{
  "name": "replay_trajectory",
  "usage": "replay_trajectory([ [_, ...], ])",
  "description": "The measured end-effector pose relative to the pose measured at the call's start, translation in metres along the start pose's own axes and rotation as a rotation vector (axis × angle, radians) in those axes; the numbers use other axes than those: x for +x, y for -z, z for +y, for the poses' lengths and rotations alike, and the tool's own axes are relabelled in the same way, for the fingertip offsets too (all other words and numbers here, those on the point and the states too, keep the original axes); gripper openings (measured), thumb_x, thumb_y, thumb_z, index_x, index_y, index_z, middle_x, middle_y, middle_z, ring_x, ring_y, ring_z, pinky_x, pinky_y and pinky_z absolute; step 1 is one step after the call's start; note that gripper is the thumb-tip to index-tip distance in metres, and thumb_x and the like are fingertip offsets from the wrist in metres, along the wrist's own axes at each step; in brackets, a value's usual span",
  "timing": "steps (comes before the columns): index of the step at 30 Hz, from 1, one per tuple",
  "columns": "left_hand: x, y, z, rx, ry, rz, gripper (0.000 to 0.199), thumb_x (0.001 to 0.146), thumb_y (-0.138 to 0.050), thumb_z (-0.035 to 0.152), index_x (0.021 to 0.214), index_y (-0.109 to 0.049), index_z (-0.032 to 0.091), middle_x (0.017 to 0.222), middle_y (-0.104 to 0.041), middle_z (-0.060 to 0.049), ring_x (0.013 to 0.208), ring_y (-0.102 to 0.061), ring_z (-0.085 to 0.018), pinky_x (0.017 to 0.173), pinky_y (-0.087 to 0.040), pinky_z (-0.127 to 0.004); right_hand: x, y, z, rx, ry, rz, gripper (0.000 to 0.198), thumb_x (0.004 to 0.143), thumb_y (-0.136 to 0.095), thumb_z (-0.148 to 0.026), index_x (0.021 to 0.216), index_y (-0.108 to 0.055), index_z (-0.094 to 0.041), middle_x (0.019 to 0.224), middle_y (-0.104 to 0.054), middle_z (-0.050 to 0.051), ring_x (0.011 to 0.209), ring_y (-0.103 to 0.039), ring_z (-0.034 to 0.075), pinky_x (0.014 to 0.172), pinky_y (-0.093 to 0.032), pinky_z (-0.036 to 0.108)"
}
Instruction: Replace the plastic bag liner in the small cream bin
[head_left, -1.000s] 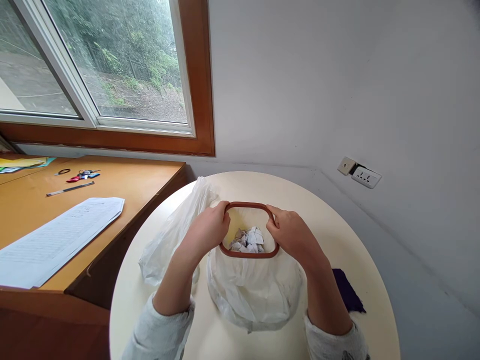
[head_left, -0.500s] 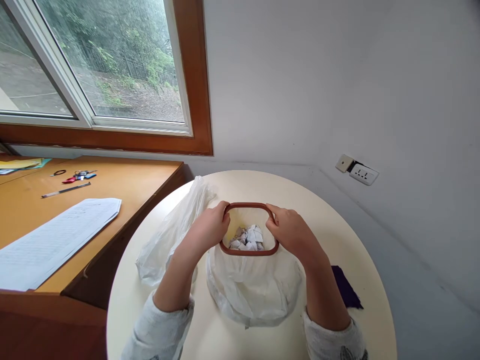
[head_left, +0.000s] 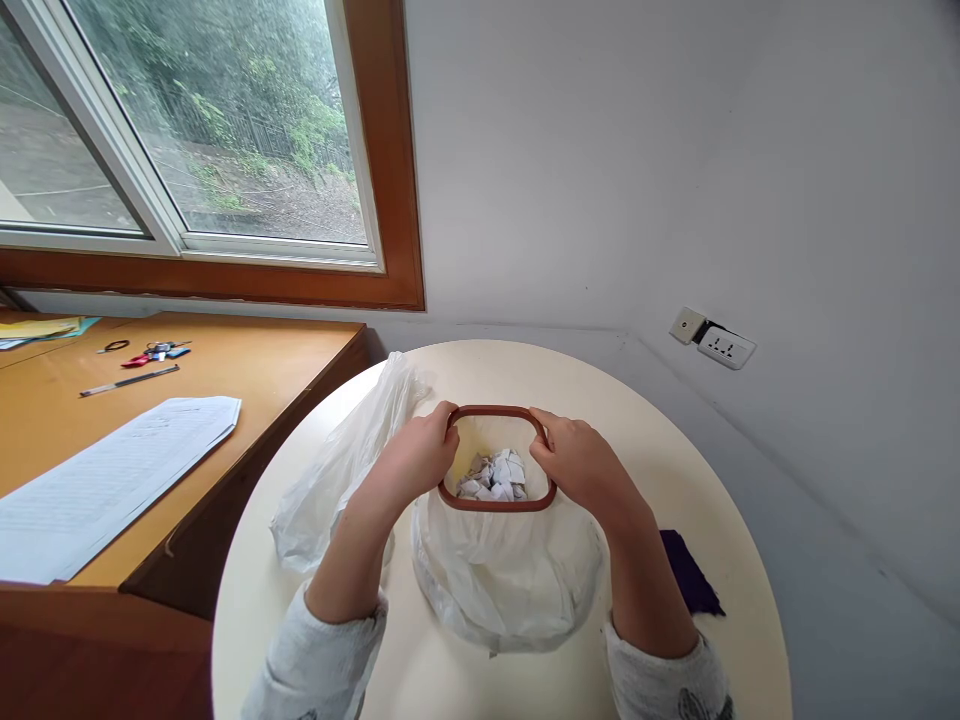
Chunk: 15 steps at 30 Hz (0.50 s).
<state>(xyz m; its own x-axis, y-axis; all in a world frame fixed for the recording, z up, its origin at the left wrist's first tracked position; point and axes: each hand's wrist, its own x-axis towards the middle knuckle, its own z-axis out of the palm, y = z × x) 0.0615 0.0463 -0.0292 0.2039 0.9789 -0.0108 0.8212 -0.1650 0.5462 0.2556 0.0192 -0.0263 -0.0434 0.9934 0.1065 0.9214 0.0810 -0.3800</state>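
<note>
Below frame centre, the left hand and right hand both clasp a rounded-rectangular brown rim in their grip. White paper scraps show within.

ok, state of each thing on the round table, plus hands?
Brown rounded-rectangular rim: held at both sides
Left hand: gripping rim
Right hand: gripping rim
Torn white paper scraps: loose, within rim
White plastic bag below rim: wrinkled, spread
Translucent plastic bag, left: crumpled
Dark purple cloth: flat
</note>
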Motion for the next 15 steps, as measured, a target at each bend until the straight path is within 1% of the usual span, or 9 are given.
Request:
replay_trajectory([
  [6,-0.0005,0.0000,0.0004,0.004,0.009,-0.012,0.029,0.086,-0.028,0.032,0.104,-0.049,0.021,0.077,-0.062,-0.006,0.054,-0.054,-0.017,0.045,-0.033,-0.026,-0.0003,0.0005,-0.0012,-0.013,-0.022,-0.022,0.033,0.078,-0.035,-0.015,0.104,-0.054,-0.022,0.070,-0.058,0.003,0.059,-0.048,0.014,0.051,-0.024,0.024],
  [9,-0.0014,-0.0004,0.0032,0.052,0.017,-0.009,0.027,0.086,-0.028,0.027,0.103,-0.047,0.021,0.074,-0.061,-0.004,0.054,-0.053,-0.017,0.044,-0.031,-0.026,0.0002,-0.0012,-0.0032,-0.040,-0.045,-0.025,0.038,0.079,-0.036,-0.015,0.113,-0.051,-0.023,0.073,-0.061,0.004,0.063,-0.052,0.015,0.052,-0.026,0.024],
  [15,-0.0002,-0.0023,0.0065,0.158,0.033,-0.016,0.021,0.085,-0.028,0.022,0.100,-0.042,0.020,0.066,-0.058,-0.003,0.048,-0.048,-0.016,0.042,-0.024,-0.027,0.0031,-0.0048,-0.0068,-0.079,-0.088,-0.028,0.042,0.079,-0.038,-0.016,0.120,-0.047,-0.023,0.079,-0.065,0.004,0.072,-0.058,0.018,0.055,-0.030,0.024],
])
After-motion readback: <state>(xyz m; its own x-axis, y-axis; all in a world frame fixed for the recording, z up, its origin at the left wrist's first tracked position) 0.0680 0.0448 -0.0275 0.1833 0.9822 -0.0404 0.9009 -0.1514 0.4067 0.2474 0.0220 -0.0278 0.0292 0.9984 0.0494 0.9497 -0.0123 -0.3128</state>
